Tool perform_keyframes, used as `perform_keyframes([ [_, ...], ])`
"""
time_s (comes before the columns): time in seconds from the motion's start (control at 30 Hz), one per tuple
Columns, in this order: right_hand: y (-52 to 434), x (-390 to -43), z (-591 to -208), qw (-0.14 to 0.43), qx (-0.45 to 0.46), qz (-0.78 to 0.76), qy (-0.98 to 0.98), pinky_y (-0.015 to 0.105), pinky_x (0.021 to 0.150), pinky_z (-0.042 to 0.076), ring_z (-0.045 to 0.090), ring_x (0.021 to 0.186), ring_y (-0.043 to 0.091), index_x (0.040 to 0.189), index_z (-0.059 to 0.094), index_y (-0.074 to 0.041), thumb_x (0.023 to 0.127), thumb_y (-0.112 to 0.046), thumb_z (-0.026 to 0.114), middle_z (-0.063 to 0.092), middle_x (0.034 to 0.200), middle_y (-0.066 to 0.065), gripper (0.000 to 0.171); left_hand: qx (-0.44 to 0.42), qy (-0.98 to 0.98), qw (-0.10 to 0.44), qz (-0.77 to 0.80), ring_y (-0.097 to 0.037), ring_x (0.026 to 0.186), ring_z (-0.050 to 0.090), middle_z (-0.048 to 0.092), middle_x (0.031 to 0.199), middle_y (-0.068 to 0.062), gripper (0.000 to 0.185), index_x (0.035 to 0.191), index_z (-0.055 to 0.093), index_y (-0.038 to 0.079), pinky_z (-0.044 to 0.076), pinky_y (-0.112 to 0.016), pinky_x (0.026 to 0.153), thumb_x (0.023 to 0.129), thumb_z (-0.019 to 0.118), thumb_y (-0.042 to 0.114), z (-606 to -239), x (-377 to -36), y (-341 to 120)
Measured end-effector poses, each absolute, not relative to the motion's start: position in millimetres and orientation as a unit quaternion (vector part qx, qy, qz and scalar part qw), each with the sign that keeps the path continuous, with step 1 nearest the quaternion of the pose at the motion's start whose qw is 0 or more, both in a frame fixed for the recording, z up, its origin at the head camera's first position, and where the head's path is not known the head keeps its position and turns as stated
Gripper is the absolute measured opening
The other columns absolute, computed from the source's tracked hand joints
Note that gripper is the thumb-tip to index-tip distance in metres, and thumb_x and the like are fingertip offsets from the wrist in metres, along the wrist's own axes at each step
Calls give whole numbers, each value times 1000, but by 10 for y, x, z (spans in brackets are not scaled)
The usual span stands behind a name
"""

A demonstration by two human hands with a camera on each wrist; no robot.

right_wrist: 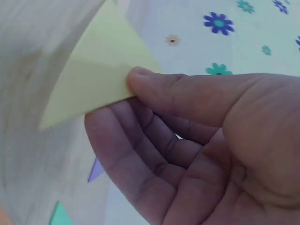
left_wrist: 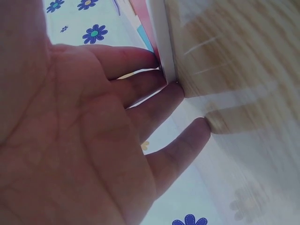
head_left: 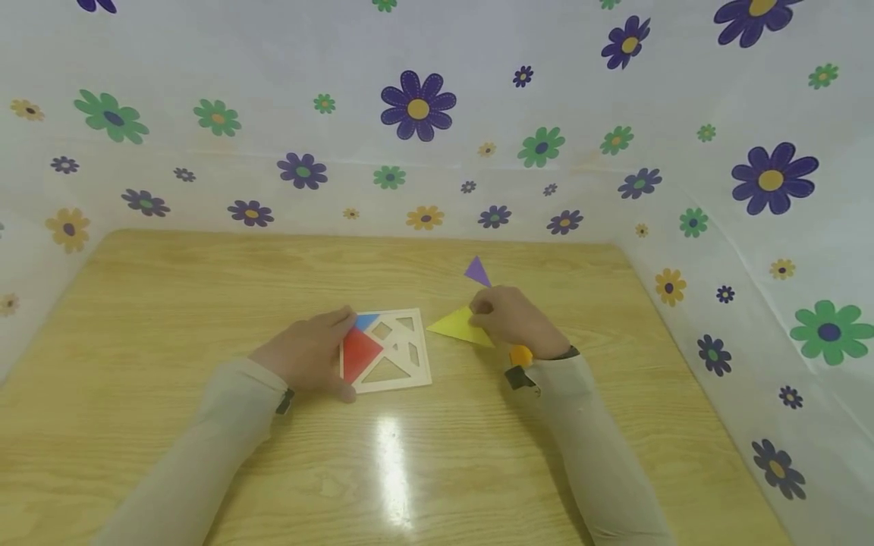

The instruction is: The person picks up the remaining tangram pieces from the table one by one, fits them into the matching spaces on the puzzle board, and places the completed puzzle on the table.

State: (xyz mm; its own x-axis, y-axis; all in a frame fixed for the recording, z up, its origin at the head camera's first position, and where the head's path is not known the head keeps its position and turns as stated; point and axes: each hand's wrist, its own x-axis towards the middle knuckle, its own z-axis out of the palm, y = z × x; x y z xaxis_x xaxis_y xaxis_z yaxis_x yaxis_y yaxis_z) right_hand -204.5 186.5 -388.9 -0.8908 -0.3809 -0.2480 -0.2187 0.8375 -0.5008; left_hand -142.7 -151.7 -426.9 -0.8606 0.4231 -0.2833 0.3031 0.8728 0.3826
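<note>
In the head view my left hand (head_left: 310,350) grips the left side of a pale tangram tray (head_left: 425,375), thumb at the near corner and fingers at the far one. A red triangle (head_left: 359,353) and a blue triangle (head_left: 366,321) sit in it; other cutouts show through to the table. The left wrist view shows fingertips (left_wrist: 176,89) against the tray's edge and the tabletop. Right of the tray, my right hand (head_left: 515,318) pinches a large yellow triangle (right_wrist: 96,70) by one edge between thumb and fingers, tilted in the right wrist view.
A purple triangle (head_left: 478,271) lies beyond my right hand. An orange piece (head_left: 520,355) shows partly under my right wrist, and a green piece (right_wrist: 60,214) appears in the right wrist view. Flower-patterned sheeting (head_left: 451,45) walls the wooden table (head_left: 328,485) at the back and sides.
</note>
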Motion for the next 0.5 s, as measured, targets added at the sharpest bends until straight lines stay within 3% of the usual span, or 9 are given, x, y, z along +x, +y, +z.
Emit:
perform_keyframes([
  [0.27, 1828, -1997, -3791, 138, -172, -273, 936, 44, 92, 56, 66, 97, 23, 116, 74, -7, 102, -24, 65, 74, 112, 7, 24, 190, 951, 183, 160, -38, 155, 27, 23, 171, -13, 124, 164, 26, 7, 30, -52, 123, 70, 91, 56, -4298, -1450, -1518],
  [0.5, 1702, -1973, -3839, 159, -179, -336, 911, 38, 84, 57, 65, 91, 19, 113, 77, -9, 99, -26, 70, 75, 110, 5, 23, 199, 952, 176, 153, -39, 153, 30, 25, 170, -15, 124, 163, 27, 5, 33, -55, 121, 70, 90, 58, -4297, -1451, -1508],
])
